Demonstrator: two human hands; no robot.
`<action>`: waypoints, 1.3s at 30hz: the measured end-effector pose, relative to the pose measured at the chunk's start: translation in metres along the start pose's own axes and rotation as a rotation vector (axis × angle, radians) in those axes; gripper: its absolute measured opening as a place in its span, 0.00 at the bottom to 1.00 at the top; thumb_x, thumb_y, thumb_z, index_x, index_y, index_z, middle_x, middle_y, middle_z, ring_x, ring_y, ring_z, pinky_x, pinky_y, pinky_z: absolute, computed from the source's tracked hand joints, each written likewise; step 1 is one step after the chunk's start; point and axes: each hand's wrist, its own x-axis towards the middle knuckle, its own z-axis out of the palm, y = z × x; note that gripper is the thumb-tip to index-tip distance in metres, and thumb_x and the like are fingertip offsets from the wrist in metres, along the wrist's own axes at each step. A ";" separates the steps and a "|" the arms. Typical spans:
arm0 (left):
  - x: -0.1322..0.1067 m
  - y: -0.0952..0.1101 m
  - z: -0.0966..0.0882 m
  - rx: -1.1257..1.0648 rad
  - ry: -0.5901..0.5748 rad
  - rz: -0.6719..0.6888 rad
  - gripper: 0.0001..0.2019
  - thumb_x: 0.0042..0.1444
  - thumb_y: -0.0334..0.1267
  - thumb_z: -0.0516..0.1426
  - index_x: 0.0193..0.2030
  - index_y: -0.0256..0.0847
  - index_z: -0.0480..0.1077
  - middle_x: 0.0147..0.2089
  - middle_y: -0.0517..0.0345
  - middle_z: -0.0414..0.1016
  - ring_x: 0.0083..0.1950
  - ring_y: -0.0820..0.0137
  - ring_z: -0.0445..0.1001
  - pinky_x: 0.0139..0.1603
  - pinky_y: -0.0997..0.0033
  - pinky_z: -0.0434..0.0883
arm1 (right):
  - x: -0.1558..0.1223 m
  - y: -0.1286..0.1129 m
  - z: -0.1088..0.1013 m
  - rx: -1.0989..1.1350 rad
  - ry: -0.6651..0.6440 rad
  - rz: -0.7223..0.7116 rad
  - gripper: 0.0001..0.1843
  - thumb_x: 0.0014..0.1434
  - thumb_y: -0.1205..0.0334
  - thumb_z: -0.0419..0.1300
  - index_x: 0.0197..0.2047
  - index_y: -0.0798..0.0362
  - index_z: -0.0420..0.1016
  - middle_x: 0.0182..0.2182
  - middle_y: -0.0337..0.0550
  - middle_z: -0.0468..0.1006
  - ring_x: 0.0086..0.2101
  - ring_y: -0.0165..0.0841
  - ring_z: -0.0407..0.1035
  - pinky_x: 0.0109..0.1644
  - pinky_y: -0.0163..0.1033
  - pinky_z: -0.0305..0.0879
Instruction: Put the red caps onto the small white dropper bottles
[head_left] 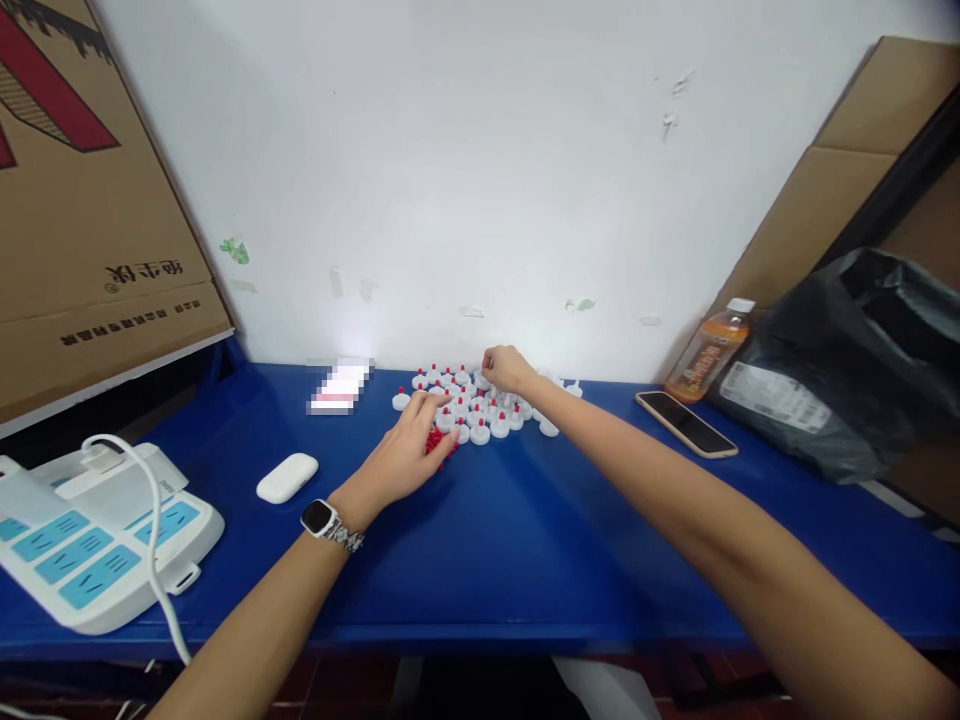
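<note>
Round white nozzle caps, many topped with a small red tip, stand bunched on the blue table close to the wall. My left hand rests at the left edge of this group with thumb and fingers apart. Under its fingers lies a pile of small red tips, partly covered by the hand. My right hand is over the back of the group with its fingers pinched together; whatever is between them is too small to make out. To the right of it, some white caps without red tips lie partly behind the wrist.
On the left are a white power strip with a cable, a white earbud case and a blurred card. A phone, an orange drink bottle and a black plastic bag are at right. Cardboard flanks the table.
</note>
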 end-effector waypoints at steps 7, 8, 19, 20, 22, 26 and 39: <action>0.000 0.000 0.000 -0.014 -0.012 0.014 0.23 0.69 0.50 0.48 0.66 0.46 0.58 0.63 0.48 0.63 0.57 0.60 0.72 0.58 0.53 0.73 | -0.007 -0.010 0.000 -0.019 0.018 -0.011 0.13 0.63 0.60 0.59 0.47 0.54 0.79 0.43 0.52 0.82 0.43 0.40 0.75 0.45 0.38 0.66; -0.001 0.000 0.000 -0.012 -0.013 0.013 0.23 0.69 0.50 0.48 0.66 0.46 0.58 0.63 0.48 0.63 0.57 0.60 0.72 0.57 0.53 0.73 | -0.008 -0.012 -0.001 -0.018 0.029 -0.036 0.14 0.64 0.57 0.58 0.49 0.53 0.79 0.43 0.52 0.82 0.45 0.40 0.75 0.47 0.38 0.66; 0.002 -0.002 -0.004 0.049 0.072 0.017 0.22 0.68 0.47 0.51 0.65 0.43 0.60 0.61 0.46 0.65 0.58 0.57 0.71 0.58 0.52 0.71 | -0.020 -0.027 -0.010 0.269 0.110 -0.081 0.08 0.62 0.64 0.59 0.37 0.56 0.79 0.35 0.46 0.83 0.35 0.33 0.75 0.40 0.35 0.65; 0.002 -0.002 -0.005 0.048 0.098 0.016 0.22 0.68 0.47 0.51 0.65 0.43 0.60 0.61 0.46 0.65 0.58 0.58 0.71 0.58 0.52 0.72 | -0.028 -0.030 -0.013 0.374 0.158 -0.073 0.08 0.62 0.64 0.59 0.36 0.56 0.79 0.33 0.45 0.83 0.33 0.32 0.74 0.39 0.35 0.65; 0.002 -0.001 -0.007 0.037 0.152 0.020 0.23 0.68 0.47 0.52 0.66 0.44 0.59 0.63 0.46 0.64 0.57 0.59 0.72 0.58 0.53 0.72 | -0.050 -0.039 -0.018 0.646 0.236 -0.090 0.08 0.60 0.61 0.61 0.34 0.56 0.78 0.29 0.43 0.81 0.30 0.31 0.73 0.36 0.35 0.65; 0.002 0.002 -0.007 0.030 0.174 0.085 0.24 0.67 0.48 0.53 0.67 0.45 0.60 0.64 0.46 0.66 0.61 0.57 0.69 0.62 0.51 0.68 | -0.104 -0.061 -0.018 0.924 0.179 -0.214 0.12 0.59 0.53 0.63 0.33 0.54 0.78 0.27 0.40 0.79 0.28 0.30 0.70 0.33 0.35 0.64; 0.003 -0.030 -0.009 0.052 0.077 -0.017 0.22 0.68 0.52 0.50 0.59 0.40 0.68 0.53 0.47 0.75 0.51 0.60 0.75 0.56 0.56 0.71 | -0.156 -0.065 0.016 0.292 0.098 -0.388 0.02 0.62 0.63 0.64 0.39 0.51 0.77 0.36 0.44 0.77 0.41 0.37 0.70 0.49 0.44 0.62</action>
